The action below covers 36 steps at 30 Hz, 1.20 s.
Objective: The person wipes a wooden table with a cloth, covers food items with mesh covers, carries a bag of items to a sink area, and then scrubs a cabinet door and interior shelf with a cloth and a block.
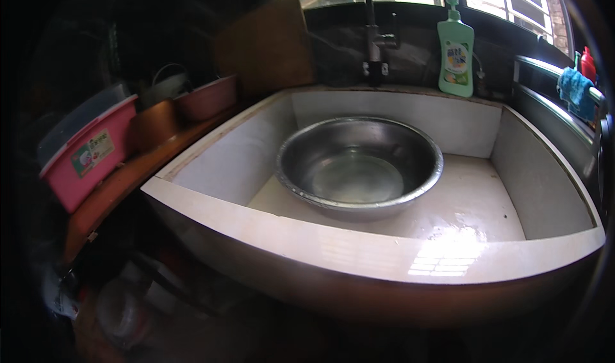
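Note:
Neither my left hand nor my right hand is in view. Before me is a wide tiled sink (336,240) with low pale walls. A round metal basin (359,163) rests on its floor, with what looks like some water in the bottom. Behind the sink's back edge rises a dark faucet (374,46). A green pump bottle of dish soap (455,55) stands upright on the back edge, to the right of the faucet. The sink floor to the right of the basin looks wet and shiny.
On a wooden shelf (144,163) at the left are a pink plastic box (91,154), an orange-brown container (153,125) and a pink basin (209,97). A wooden board (264,48) leans behind them. A blue cloth (575,91) hangs on a metal rail at the right.

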### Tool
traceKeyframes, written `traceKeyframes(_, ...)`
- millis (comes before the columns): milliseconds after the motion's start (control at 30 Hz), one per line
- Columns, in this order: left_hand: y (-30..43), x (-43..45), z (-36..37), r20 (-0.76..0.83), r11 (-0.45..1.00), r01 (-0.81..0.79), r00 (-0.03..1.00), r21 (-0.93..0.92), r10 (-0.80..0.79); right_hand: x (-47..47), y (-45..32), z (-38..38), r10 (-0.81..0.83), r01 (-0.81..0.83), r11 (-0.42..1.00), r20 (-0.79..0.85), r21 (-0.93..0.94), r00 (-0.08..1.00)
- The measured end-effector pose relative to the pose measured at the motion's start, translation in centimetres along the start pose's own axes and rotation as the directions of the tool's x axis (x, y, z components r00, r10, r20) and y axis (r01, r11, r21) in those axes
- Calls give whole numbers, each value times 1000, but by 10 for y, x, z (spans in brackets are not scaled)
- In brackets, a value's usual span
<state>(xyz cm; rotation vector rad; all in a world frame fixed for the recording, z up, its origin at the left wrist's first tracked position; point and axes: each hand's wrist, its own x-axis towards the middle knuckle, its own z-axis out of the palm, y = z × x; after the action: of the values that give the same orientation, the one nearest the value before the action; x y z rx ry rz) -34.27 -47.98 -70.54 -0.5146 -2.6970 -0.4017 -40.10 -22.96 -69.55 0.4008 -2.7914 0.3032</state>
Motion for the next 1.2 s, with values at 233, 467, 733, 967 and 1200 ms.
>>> traceKeyframes(233,4,-6,11,-4,1000,9,1000,-21,-10,4,-8,13,-19,19,1000,30,22,999)
traceKeyframes(467,6,-17,27,-28,1000,-31,999,-4,31,-1,-16,29,-73,73,997,9,38,997)
traceKeyframes(733,23,-54,89,-78,999,-23,997,-36,20,-29,-26,60,-131,128,991,88,48,987)
traceKeyframes(967,43,-70,122,-183,999,-20,983,-28,14,-51,-35,93,-341,347,920,-63,185,938)
traceKeyframes(1200,22,-51,60,135,987,-150,981,54,142,-41,-50,59,-237,211,954,102,211,966)
